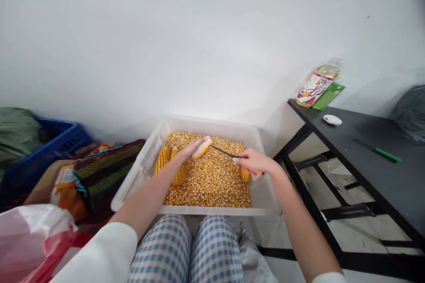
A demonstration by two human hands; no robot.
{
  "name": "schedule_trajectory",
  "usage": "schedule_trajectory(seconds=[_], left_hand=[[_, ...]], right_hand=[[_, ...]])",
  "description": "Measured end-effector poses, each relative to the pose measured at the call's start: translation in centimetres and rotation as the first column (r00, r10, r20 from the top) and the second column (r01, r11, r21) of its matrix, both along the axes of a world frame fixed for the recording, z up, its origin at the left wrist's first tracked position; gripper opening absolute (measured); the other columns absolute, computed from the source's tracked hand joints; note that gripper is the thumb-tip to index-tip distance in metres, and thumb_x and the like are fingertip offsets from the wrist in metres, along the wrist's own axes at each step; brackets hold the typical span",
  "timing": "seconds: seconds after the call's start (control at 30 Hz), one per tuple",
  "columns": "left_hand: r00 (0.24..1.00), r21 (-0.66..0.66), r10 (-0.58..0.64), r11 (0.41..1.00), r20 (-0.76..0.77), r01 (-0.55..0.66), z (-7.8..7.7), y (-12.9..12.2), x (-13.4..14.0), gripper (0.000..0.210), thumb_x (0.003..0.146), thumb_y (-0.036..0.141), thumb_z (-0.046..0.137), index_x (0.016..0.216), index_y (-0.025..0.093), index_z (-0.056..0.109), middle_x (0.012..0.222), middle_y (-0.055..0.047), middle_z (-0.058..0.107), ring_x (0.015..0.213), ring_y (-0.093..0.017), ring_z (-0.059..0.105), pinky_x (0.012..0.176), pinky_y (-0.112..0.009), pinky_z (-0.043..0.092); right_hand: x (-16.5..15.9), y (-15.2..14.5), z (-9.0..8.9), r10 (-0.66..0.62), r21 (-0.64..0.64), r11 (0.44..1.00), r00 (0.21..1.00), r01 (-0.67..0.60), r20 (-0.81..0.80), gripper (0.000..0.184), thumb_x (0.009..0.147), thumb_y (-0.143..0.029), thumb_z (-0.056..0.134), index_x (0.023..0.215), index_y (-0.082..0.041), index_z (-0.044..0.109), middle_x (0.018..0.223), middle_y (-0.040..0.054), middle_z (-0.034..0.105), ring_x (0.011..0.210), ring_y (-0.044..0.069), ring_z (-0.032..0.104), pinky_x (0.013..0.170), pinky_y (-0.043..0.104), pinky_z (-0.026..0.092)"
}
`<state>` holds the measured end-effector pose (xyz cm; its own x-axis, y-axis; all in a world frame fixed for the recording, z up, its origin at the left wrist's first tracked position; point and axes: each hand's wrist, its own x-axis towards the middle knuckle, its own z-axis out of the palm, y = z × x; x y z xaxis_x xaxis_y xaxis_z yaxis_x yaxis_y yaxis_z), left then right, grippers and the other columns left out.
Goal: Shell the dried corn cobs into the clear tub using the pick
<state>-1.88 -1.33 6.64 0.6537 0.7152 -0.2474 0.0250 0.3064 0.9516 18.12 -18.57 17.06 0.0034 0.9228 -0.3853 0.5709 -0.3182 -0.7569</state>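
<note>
My left hand (194,147) is closed around a partly stripped corn cob (202,148), held above the loose kernels (206,185). My right hand (254,162) grips a thin tool with a dark shaft (224,151) and an orange handle, most of which the fingers hide. The shaft's tip meets the cob's right side. Both hands are over a white plastic bin (212,210) with a thick layer of yellow kernels. Whole corn cobs (162,159) lie at the bin's left, partly behind my left forearm. Another cob (245,174) rests under my right hand.
A black table (365,141) at right bears a bottle (318,85), a green box (328,96), a white oval object (332,120) and a green-handled tool (378,150). Left are a blue crate (49,141), a mesh bag (108,172) and a plastic bag (33,239). A white wall stands behind.
</note>
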Motion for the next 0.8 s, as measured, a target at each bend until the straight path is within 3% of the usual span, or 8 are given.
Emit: schedule_trajectory(seconds=[0.2, 0.43, 0.53, 0.63, 0.8], left_hand=[[1.0, 0.03, 0.016, 0.999, -0.025, -0.015, 0.3, -0.2, -0.1, 0.032, 0.072, 0.047, 0.057, 0.074, 0.016, 0.057, 0.052, -0.006, 0.058, 0.042, -0.018, 0.055, 0.039, -0.026, 0.041], [0.997, -0.052, 0.061, 0.997, -0.046, -0.063, 0.7, -0.8, -0.1, 0.029, 0.073, 0.043, 0.059, 0.072, 0.014, 0.058, 0.049, -0.005, 0.056, 0.035, -0.016, 0.053, 0.035, -0.025, 0.039], [0.997, -0.017, -0.009, 1.0, -0.076, 0.008, 0.8, -1.1, -0.2, 0.032, 0.072, 0.047, 0.058, 0.07, 0.015, 0.058, 0.049, -0.006, 0.057, 0.037, -0.017, 0.053, 0.034, -0.024, 0.039], [0.996, 0.012, -0.033, 0.999, -0.078, 0.034, 0.6, -1.3, 0.0, 0.036, 0.07, 0.051, 0.058, 0.072, 0.016, 0.059, 0.051, -0.006, 0.058, 0.04, -0.017, 0.054, 0.034, -0.023, 0.039], [0.996, -0.049, 0.029, 0.998, -0.083, -0.033, -0.8, -1.4, 1.0, 0.039, 0.07, 0.055, 0.054, 0.073, 0.017, 0.058, 0.052, -0.004, 0.058, 0.042, -0.016, 0.054, 0.036, -0.024, 0.039]], right_hand=[[1.0, 0.8, 0.4, 0.006, -0.08, 0.997, 0.995, -0.014, -0.096, 0.035, 0.065, -0.049, 0.061, 0.057, -0.015, 0.059, 0.038, -0.0018, 0.051, 0.03, 0.01, 0.043, 0.03, 0.02, 0.028], [-0.4, 0.1, -0.5, -0.026, 0.072, 0.997, 1.0, 0.025, 0.011, 0.031, 0.067, -0.043, 0.061, 0.054, -0.017, 0.055, 0.032, -0.004, 0.045, 0.024, 0.009, 0.038, 0.027, 0.019, 0.021], [0.0, 0.1, -0.7, -0.005, -0.038, 0.999, 0.995, 0.001, -0.1, 0.03, 0.067, -0.045, 0.061, 0.061, -0.016, 0.059, 0.035, -0.0032, 0.049, 0.026, 0.01, 0.041, 0.028, 0.019, 0.025], [0.1, 0.0, -1.5, -0.087, -0.14, 0.988, 0.976, 0.059, -0.201, 0.03, 0.068, -0.045, 0.06, 0.071, -0.015, 0.061, 0.038, -0.0035, 0.051, 0.027, 0.01, 0.041, 0.028, 0.02, 0.028], [-2.3, -0.5, -3.9, -0.261, -0.115, 0.963, 0.945, 0.242, -0.198, 0.026, 0.071, -0.042, 0.059, 0.064, -0.017, 0.053, 0.035, -0.005, 0.046, 0.025, 0.01, 0.04, 0.029, 0.02, 0.029]])
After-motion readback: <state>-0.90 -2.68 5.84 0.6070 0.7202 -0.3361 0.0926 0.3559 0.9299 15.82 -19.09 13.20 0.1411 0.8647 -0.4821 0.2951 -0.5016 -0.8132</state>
